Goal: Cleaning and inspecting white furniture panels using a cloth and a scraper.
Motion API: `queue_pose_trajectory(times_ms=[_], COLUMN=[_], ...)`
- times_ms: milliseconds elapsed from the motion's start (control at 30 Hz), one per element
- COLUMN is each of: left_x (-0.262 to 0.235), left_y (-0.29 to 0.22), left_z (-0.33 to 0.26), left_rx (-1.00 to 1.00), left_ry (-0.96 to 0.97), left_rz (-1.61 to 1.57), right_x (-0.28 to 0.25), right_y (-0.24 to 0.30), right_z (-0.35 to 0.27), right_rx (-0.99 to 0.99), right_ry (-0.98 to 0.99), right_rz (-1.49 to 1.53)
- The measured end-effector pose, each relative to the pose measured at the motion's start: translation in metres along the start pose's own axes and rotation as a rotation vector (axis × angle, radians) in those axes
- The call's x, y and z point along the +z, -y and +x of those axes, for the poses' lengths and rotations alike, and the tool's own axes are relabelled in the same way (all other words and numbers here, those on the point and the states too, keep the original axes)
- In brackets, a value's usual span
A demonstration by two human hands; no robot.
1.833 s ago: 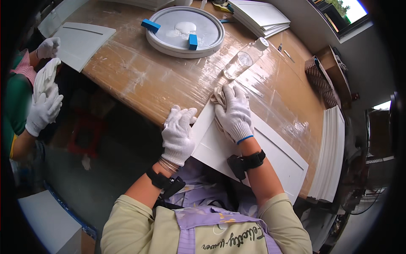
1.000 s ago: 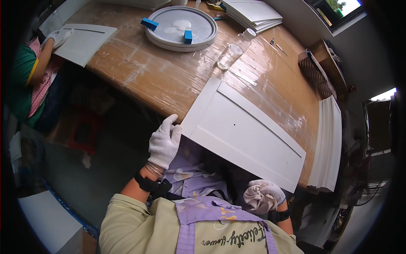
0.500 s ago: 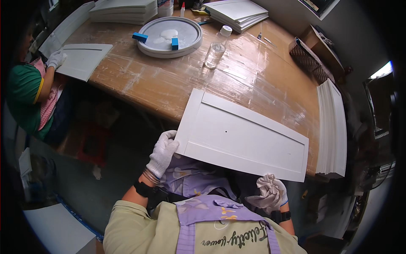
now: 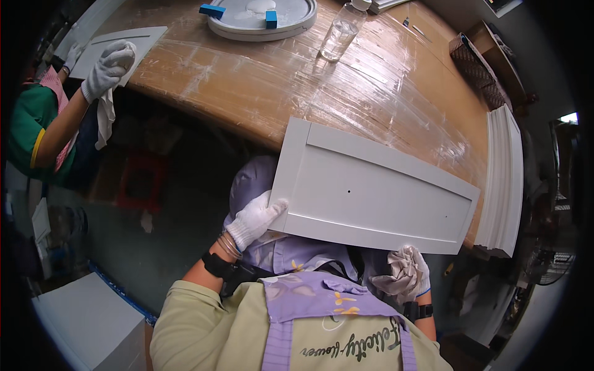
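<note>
A white cabinet-door panel [image 4: 377, 191] with a raised border and small dark holes rests at the near edge of the table, its near side overhanging toward my lap. My left hand [image 4: 255, 217], in a white knit glove, grips the panel's left end, thumb on the face and the other fingers hidden. Just under the panel's near right edge, my right hand [image 4: 423, 276] is closed on a crumpled beige cloth [image 4: 401, 272]. The cloth hides most of that gloved hand's fingers.
On the plastic-covered table [image 4: 247, 86] stand a round grey lid [image 4: 260, 31] with blue blocks [image 4: 271, 20] and a clear bottle [image 4: 341, 37]. Stacked white panels [image 4: 502, 179] stand at right. At left, a co-worker's gloved hand [image 4: 108, 71] holds a cloth above another panel [image 4: 139, 38].
My view has tilted lower. My left thumb has come further onto the panel's face. The co-worker's hand has risen off their panel with a cloth hanging from it.
</note>
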State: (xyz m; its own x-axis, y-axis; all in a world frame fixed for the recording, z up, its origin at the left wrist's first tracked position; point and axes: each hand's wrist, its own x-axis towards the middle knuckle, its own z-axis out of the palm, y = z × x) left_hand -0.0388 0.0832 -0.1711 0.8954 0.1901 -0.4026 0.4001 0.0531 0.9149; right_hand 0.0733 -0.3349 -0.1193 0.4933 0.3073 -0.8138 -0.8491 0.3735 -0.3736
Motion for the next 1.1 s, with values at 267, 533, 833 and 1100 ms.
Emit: queue_pose_trajectory(times_ms=[267,533,833,1100], left_x=[-0.001,-0.001,-0.001,0.002], left_y=[-0.008,-0.006,-0.001,0.0], left_z=[-0.003,-0.001,0.001,-0.002], left_rx=[-0.029,-0.038,-0.012,-0.021], left_ry=[0.04,0.048,0.04,0.038], left_rz=[-0.037,-0.082,-0.1,-0.163], right_x=[-0.008,-0.003,-0.014,-0.012], right_y=[0.002,0.002,0.001,-0.004], right_z=[0.003,0.002,0.005,0.003], right_rx=[0.001,-0.002,-0.058,-0.061], right_ry=[-0.029,-0.017,0.037,0.032], right_rz=[-0.073,-0.087,-0.1,-0.066])
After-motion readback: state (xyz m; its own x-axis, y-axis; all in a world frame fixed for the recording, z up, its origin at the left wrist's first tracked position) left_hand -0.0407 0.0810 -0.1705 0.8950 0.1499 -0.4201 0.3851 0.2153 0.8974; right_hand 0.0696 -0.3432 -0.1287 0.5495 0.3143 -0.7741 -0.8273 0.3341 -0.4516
